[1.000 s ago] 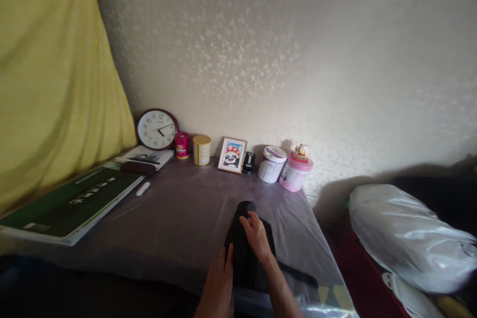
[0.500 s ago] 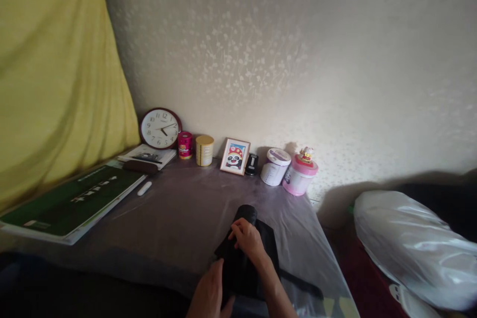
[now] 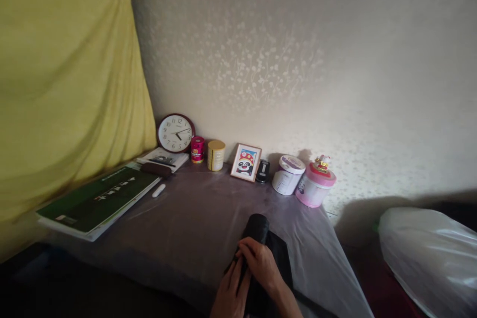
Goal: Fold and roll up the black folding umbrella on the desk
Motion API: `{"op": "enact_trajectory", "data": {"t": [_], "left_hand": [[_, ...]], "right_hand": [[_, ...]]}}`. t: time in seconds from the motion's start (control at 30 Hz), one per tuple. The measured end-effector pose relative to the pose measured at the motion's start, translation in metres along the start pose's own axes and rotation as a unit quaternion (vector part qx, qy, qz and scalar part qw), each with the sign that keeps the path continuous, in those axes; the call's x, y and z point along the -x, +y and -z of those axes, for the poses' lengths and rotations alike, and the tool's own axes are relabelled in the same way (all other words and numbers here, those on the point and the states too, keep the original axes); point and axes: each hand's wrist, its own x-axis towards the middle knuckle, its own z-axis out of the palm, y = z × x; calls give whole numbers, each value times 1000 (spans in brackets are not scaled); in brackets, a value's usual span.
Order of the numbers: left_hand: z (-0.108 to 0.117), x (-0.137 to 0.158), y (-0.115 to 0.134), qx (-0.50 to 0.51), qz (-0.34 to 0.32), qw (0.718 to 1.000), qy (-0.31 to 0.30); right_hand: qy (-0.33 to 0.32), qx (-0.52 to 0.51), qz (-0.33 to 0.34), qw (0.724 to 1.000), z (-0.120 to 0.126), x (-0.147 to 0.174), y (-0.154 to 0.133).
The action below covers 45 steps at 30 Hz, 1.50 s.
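Observation:
A black cloth-like roll (image 3: pixel 257 226) lies on the table close to me, its rounded end pointing toward the wall. Flat black material (image 3: pixel 281 253) extends from its right side, and a dark strap trails off to the lower right. My right hand (image 3: pixel 259 263) lies over the roll from above, its fingers curled on the left side. Against that same left side, lower down, my left hand (image 3: pixel 231 288) presses with its fingers close together, the tips almost meeting my right fingers. My hands cover the middle of the roll, and its exact kind is unclear.
Along the wall stand a clock (image 3: pixel 176 133), a pink can (image 3: pixel 197 150), a yellow can (image 3: pixel 216 156), a panda picture frame (image 3: pixel 246 162), a white tub (image 3: pixel 286 179) and a pink-lidded jar (image 3: pixel 315 189). Green book (image 3: pixel 100 198) lies left; a plastic bag (image 3: pixel 425 253) sits right.
My left hand has moved up onto the left side of the roll, beside my right hand. The view has shifted, so everything sits further right and slightly lower.

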Motion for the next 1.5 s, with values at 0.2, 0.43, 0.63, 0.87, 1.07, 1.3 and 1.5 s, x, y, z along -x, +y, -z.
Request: {"op": "enact_trajectory", "data": {"t": [0.2,0.43,0.63,0.87,1.07,1.3,1.5], "left_hand": [[-12,-1,1,-15,10,998,58],[-22,-2,-1,22,52,998,25],[-13,-7,3,62,121,986,-95],[2,-2,2,82,77,992,-52],[27,4,8,146,48,988,-32],[39,4,14,154,63,985,-49],[42,4,16,147,72,985,-53]], "right_hand": [[67,96,134,984,-3,0,25],[71,140,116,981,-4,-35,55],[103,137,81,982,0,-65,77],[182,97,-70,976,20,-54,102],[245,11,-223,943,44,14,117],[204,-44,-257,944,36,56,103],[208,19,-231,950,26,58,82]]}}
